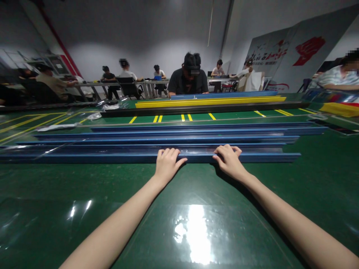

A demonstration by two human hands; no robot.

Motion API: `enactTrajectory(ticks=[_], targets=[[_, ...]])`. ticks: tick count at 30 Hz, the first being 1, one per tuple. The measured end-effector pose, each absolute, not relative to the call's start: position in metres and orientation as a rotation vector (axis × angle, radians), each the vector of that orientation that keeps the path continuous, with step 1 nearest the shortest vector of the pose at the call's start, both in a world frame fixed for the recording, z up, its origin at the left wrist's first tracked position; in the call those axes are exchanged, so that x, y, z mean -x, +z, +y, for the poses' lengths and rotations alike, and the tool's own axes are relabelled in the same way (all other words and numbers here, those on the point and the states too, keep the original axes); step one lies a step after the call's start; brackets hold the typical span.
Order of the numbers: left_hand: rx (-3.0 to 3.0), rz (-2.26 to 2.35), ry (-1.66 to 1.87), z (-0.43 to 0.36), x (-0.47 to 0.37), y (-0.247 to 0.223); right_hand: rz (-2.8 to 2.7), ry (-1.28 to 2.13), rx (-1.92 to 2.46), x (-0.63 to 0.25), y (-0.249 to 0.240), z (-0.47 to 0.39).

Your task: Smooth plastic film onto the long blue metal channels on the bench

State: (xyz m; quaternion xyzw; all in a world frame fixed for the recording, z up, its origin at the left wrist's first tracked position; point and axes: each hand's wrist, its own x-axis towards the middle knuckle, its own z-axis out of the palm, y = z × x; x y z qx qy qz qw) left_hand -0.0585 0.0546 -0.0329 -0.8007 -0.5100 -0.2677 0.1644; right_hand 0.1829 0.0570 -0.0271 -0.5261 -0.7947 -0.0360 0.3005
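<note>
Both arms reach forward over a green table to the nearest blue channel strip (202, 158), a long profile with raised edges lying across the table. My left hand (167, 162) grips its near edge left of centre, fingers over the top and thumb on the front side. My right hand (228, 158) holds the same edge further right, fingers hooked over it and thumb in front. Clear film seems to lie in or over the channel. Just behind it lies another blue channel strip (196, 140), parallel to the first.
Farther back lie a black strip (196, 110) and a yellow strip (210, 101). Crumpled clear plastic (94, 116) sits at the left, and a dark flat device (335, 127) at the right. A person (186, 80) sits across the table; others work at tables behind.
</note>
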Motion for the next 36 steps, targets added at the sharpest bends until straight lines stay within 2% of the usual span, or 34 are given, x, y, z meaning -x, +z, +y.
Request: enactTrajectory(ticks=[19,25,30,36], targets=[[2.298,-1.416,-0.689,0.054,0.055,-0.032,-2.133,0.061,1.535,-0.234,-0.016,0.061],[2.288,-1.423,-0.69,0.056,0.053,-0.033,-2.164,-0.066,1.648,-0.219,-0.012,0.059],[2.293,-1.438,-0.699,0.057,0.051,-0.035,-2.18,-0.353,1.768,-0.198,-0.012,0.064],[2.302,-1.456,-0.693,0.057,0.05,-0.034,-2.068,-0.615,1.674,-0.169,-0.019,0.065]])
